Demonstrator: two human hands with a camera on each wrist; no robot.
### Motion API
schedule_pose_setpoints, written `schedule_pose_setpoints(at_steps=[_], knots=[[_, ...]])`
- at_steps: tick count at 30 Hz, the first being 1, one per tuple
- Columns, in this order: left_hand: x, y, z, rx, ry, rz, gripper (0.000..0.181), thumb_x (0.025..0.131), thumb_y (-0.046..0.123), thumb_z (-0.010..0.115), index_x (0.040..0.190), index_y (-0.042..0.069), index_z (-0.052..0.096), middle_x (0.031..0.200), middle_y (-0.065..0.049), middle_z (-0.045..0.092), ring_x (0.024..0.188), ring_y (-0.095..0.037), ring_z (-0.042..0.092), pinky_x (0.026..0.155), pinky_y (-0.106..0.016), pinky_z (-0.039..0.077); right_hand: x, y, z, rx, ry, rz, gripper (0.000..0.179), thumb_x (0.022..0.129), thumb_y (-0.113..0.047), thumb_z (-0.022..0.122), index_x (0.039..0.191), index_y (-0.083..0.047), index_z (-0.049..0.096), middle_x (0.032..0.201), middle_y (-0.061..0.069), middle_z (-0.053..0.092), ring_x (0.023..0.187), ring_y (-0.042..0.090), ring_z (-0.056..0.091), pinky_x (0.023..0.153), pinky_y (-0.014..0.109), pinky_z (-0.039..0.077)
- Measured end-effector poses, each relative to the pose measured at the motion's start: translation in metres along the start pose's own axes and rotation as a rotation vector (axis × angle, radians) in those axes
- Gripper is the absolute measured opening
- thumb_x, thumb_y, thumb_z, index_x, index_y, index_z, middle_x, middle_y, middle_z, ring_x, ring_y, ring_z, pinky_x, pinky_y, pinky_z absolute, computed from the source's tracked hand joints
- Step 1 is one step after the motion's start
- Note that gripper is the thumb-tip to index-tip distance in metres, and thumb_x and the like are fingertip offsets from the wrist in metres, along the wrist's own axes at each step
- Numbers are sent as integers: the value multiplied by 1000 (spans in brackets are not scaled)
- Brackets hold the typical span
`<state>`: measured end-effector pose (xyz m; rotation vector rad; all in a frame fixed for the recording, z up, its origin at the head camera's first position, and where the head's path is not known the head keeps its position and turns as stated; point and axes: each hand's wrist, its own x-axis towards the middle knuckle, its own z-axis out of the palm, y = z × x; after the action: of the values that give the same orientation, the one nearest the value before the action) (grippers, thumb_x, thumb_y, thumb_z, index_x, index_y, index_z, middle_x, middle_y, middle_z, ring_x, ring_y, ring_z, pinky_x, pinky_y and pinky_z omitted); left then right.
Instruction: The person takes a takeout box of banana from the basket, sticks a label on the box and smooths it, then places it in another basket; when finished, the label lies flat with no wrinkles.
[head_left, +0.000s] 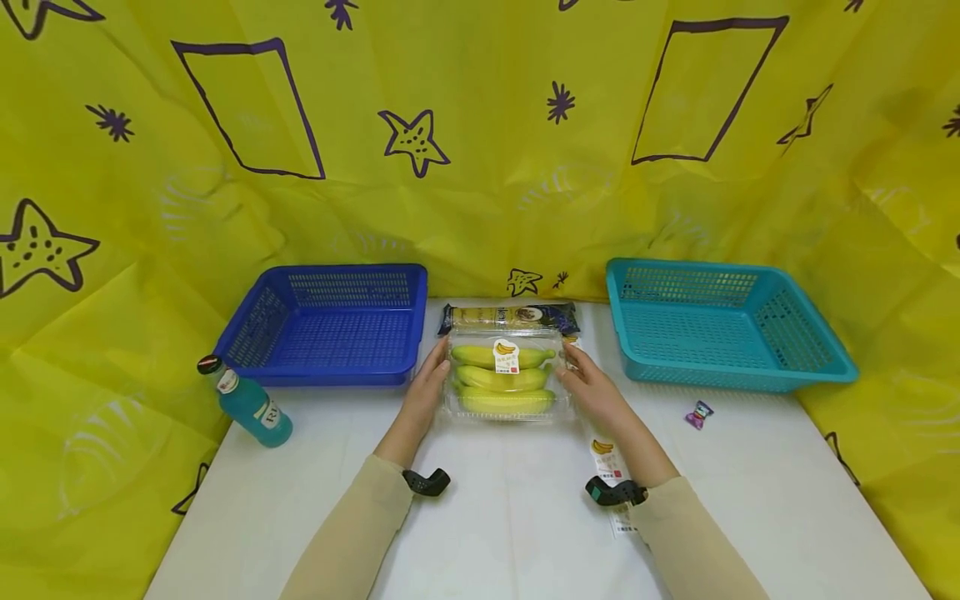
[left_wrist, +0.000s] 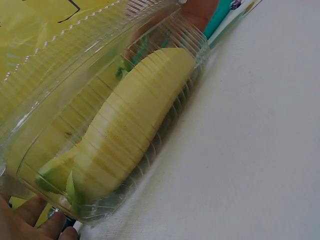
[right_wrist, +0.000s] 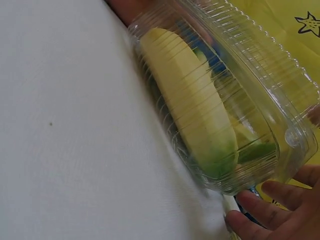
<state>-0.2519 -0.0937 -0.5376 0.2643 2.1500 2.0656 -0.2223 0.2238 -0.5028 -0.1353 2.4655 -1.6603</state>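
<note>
A clear plastic box of bananas [head_left: 517,412] sits on the white table in front of me, lid down, with a white banana label [head_left: 506,357] on top. Several yellow-green bananas [head_left: 506,402] show through it. My left hand [head_left: 427,383] holds the box's left end, and my right hand [head_left: 592,387] holds the right end. In the right wrist view, the fingers [right_wrist: 262,210] lie along the box's lower end. The left wrist view shows only part of that hand's fingers [left_wrist: 42,215] at the box's corner.
A blue basket [head_left: 330,379] stands at back left, a teal basket [head_left: 712,375] at back right. Behind the box lies a dark-and-yellow food packet [head_left: 510,318]. A blue drink bottle [head_left: 258,412] lies at left, a purple wrapped candy [head_left: 699,414] at right. Banana labels [head_left: 606,458] run beneath the right forearm.
</note>
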Motion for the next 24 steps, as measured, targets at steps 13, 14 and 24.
schedule_pose_setpoints(at_steps=[13, 14, 24], knots=[[1, 26, 17, -40, 17, 21, 58, 102, 53, 39, 156, 40, 21, 163, 15, 21, 154, -16, 13, 125, -51, 9, -10, -29, -17, -76, -13, -36, 70, 106, -37, 43, 161, -19, 3, 166, 18, 12, 145, 49, 25, 115, 64, 30], [1, 30, 19, -43, 19, 23, 58, 102, 53, 39, 156, 41, 22, 162, 16, 22, 154, -16, 13, 125, -52, 9, -12, -32, -20, -80, -11, -37, 71, 105, -37, 43, 161, -20, 3, 166, 17, 11, 145, 49, 25, 114, 65, 30], [14, 69, 43, -85, -2, 114, 57, 103, 49, 39, 156, 36, 24, 162, 11, 25, 152, -18, 19, 124, -52, 17, -25, -55, -56, -38, 33, -71, 72, 104, -40, 46, 161, -26, 4, 167, 10, 10, 138, 48, 39, 114, 67, 28]])
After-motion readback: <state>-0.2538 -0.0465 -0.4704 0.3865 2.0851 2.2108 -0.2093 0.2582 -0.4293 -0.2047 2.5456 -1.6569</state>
